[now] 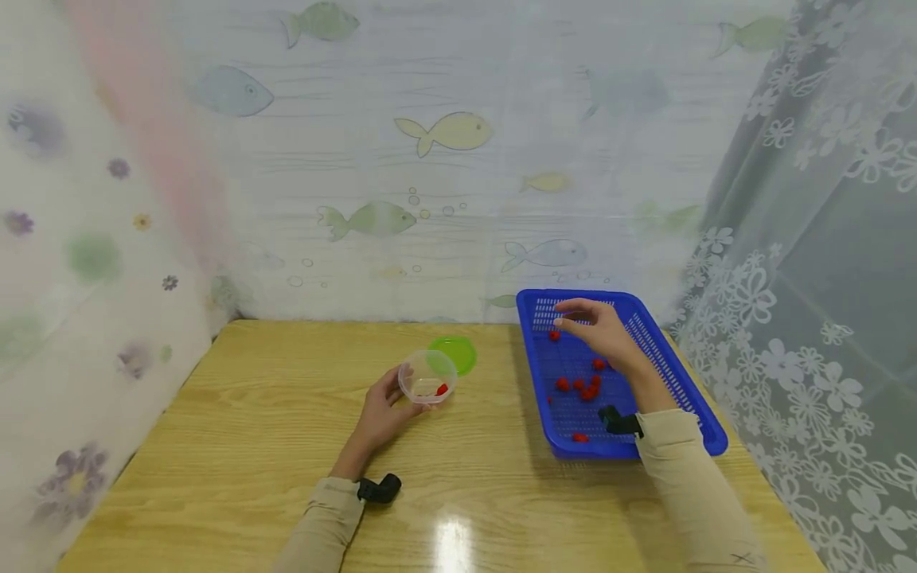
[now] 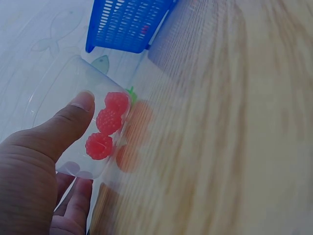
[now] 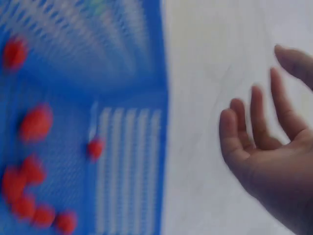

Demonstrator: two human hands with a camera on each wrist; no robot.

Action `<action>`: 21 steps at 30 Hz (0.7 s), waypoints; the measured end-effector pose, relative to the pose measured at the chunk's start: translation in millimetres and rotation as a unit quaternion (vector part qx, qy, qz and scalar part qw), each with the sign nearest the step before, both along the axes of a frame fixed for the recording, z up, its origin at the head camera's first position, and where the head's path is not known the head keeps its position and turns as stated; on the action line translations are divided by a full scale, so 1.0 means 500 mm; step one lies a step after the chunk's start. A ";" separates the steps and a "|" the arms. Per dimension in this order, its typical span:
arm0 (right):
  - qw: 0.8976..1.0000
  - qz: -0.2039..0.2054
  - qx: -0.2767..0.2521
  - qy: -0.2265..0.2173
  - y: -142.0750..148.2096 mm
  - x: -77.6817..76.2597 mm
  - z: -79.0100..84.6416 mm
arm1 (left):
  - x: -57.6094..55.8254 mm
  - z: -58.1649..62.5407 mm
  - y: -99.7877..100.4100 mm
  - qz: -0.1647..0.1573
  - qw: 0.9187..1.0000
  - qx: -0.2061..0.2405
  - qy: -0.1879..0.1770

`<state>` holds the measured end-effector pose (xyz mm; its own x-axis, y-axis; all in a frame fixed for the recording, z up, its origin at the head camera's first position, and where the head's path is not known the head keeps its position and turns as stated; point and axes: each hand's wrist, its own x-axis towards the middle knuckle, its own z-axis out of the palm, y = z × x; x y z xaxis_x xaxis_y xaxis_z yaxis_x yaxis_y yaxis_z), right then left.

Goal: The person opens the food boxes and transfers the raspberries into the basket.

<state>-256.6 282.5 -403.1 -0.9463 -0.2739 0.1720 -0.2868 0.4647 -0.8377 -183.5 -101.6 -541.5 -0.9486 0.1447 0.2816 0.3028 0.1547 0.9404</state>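
My left hand [image 1: 384, 412] grips a clear plastic cup [image 1: 427, 377] low over the table, thumb on one side and fingers on the other. Inside the cup lie 3 raspberries [image 2: 108, 121], seen through its wall in the left wrist view. Above the blue basket [image 1: 539, 414] hovers my right hand [image 1: 600, 333], its fingers loosely bent and apart with nothing between them. Several red raspberries [image 1: 590, 393] are scattered over the basket floor. The right wrist view, partly blurred, shows the same hand [image 3: 274, 147] holding nothing.
A green round lid [image 1: 458, 355] lies just behind the cup. The basket stands on the right of the wooden table [image 1: 272, 446]. A fish-patterned curtain [image 1: 444, 175] hangs along the back edge, and a lacy curtain [image 1: 809, 382] hangs at the right.
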 end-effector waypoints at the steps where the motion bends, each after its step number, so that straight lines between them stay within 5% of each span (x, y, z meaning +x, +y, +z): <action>1: 1.000 0.005 -0.001 -0.006 -0.019 0.008 0.007 | 0.000 0.001 0.000 0.000 1.000 0.000 -0.002; 9: 0.998 0.054 0.009 -0.023 -0.175 0.070 0.028 | -0.001 0.002 -0.002 -0.001 1.000 0.001 0.000; 21: 0.996 0.078 0.050 -0.017 -0.332 0.072 -0.096 | -0.037 -0.064 -0.005 0.011 1.000 0.013 0.003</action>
<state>-220.6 116.3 -451.1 -0.8952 -0.4330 0.1056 -0.3353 0.4984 -0.7995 -202.3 -104.0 -573.7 -0.9498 0.1171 0.2903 0.3049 0.1368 0.9425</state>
